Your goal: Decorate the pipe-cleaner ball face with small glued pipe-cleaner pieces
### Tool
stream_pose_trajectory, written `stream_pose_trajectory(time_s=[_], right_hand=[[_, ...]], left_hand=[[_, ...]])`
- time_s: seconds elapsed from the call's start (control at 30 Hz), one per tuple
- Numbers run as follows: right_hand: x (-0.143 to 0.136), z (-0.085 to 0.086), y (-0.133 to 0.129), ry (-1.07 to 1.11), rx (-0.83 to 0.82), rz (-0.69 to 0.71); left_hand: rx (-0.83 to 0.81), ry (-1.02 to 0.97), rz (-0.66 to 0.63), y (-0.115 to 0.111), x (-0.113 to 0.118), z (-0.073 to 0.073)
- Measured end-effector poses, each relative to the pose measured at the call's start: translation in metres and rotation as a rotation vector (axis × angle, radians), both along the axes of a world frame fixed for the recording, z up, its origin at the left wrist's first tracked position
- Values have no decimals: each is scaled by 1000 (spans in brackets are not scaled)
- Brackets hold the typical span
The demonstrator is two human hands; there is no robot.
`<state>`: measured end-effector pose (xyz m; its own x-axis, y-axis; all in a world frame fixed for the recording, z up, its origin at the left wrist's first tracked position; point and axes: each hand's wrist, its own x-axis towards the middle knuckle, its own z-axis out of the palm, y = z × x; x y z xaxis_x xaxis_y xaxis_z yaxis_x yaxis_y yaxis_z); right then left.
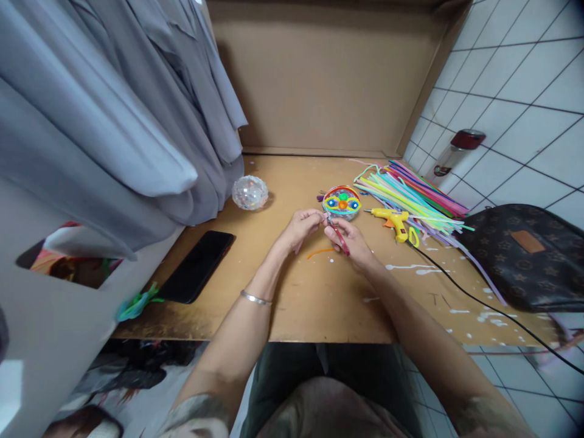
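Note:
My left hand [305, 225] is closed in a pinch on a thin pink pipe cleaner [298, 247], whose end hangs below the fingers. Closed around a small red-handled tool with metal jaws [341, 239], my right hand [354, 241] holds its tip against the left fingertips. Whether the tool is scissors or pliers I cannot tell. Just beyond both hands sits a clear round ball with a colourful face-like decoration [342, 203], in red, yellow, blue, green and orange. An orange pipe cleaner piece [320, 252] lies on the table below the hands.
A plain clear ball [250, 193] and a black phone [197, 266] lie to the left. On the right are a yellow glue gun [396, 221] with a trailing cord, a bundle of pipe cleaners [410, 188] and a brown patterned bag [524, 255]. A grey curtain [182, 121] hangs at left.

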<state>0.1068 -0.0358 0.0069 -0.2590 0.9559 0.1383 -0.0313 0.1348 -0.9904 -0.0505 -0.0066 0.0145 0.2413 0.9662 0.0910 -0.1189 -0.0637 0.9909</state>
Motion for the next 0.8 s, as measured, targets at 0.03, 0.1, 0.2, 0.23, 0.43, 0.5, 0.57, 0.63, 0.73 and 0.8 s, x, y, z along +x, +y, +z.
stream_pose_trajectory(time_s=[0.03,0.1,0.2,0.23,0.43,0.5,0.57,0.63,0.73,0.8], right_hand=[[0,0,-1,7,-9,0],[0,0,-2,18,-31,-3],[0,0,-2,26,-48,-7],[0,0,-2,24,-42,-9],[1,-1,-3,-25,-45,15],[1,-1,-3,-36,-84,2],[1,-1,-4,-22,-99,-12],[1,1,-6,15,-98,35],[1,5,-13,50,-153,248],[0,6,-18,18,-199,388]], left_hand=[[-2,-3,0,0,0,0],[-3,-11,-3,0,0,0],[-5,-19,-8,0,-2,1],[-7,-19,-14,0,-3,1],[-66,-72,-65,-1,-4,4],[-114,-185,-35,2,-4,5],[-156,-401,91,8,-8,6],[-195,-656,293,15,-17,5],[-292,-888,530,24,-36,-2],[-328,-936,593,27,-45,-7]])
